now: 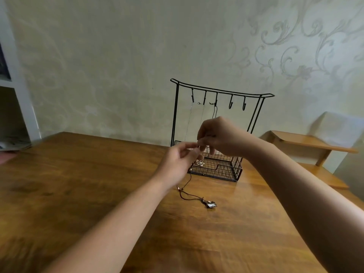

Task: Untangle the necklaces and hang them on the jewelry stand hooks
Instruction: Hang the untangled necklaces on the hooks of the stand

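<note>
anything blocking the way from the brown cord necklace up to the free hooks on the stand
Nothing visible does. The brown cord necklace trails on the table from the hands, and the two right-hand hooks hang bare, with open air in between.

A black wire jewelry stand (216,133) with five hooks and a mesh tray is set upright on the table. A thin silver necklace (190,123) with a flower pendant (200,163) is hung from it. A brown cord necklace (194,196) is trailed across the table, its pendant (211,205) laid flat.

A brown wooden worktop (82,194) carries a black wire jewelry stand (216,166) near its far edge, and a dark cord necklace (194,197) lies just before it.
</note>
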